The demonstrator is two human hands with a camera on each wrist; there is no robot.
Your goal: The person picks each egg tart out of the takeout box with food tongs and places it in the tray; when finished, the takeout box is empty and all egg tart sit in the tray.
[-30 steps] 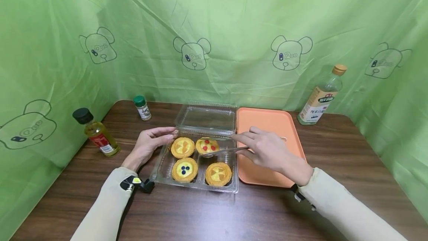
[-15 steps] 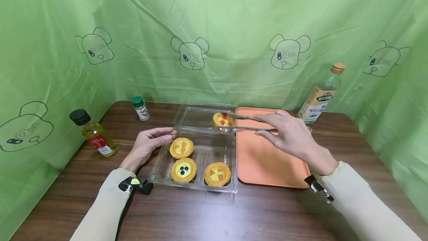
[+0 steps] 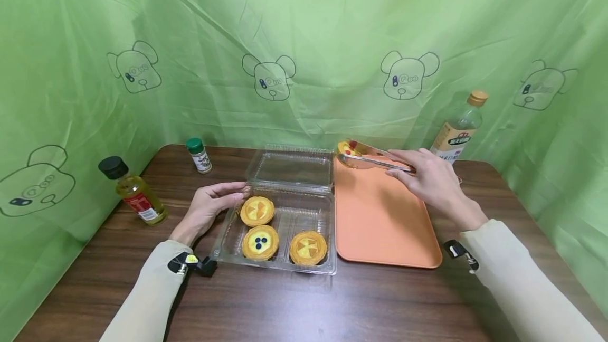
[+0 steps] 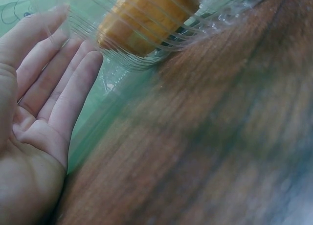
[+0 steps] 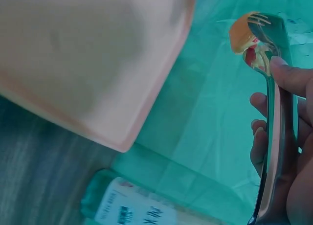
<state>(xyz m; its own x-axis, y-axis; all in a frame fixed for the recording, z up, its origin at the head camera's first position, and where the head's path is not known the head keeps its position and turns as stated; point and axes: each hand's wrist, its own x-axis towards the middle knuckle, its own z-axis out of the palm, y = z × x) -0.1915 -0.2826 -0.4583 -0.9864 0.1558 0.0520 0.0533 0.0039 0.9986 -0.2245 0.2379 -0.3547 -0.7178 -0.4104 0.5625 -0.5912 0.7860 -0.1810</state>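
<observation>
My right hand [image 3: 434, 178] grips metal food tongs [image 3: 377, 162], their fork end and spoon end clamped on an egg tart with red topping [image 3: 348, 150] over the far left corner of the orange tray [image 3: 387, 226]. In the right wrist view, the tongs [image 5: 274, 132] run along the palm, thumb on the near arm. My left hand [image 3: 209, 207] pinches the hinge-side left corner of a clear plastic container [image 3: 304, 218] between thumb and fingers. Inside lie a blueberry-topped tart [image 3: 260, 243] and two tarts with yellow wedges, one behind [image 3: 257, 211] and one at right [image 3: 307, 248].
The container's lid [image 3: 291, 168] lies folded back. An oil bottle [image 3: 135, 191] and a green-capped shaker [image 3: 198, 155] stand at left. Behind my right hand is a tall glass bottle [image 3: 458, 131], partly hidden. A green curtain [image 3: 332, 30] encloses the wooden table [image 3: 266, 305].
The tongs lifted the red-topped tart out of the container's back right spot and carried it right and away, across the lid to over the tray. My left hand stays at the container's corner.
</observation>
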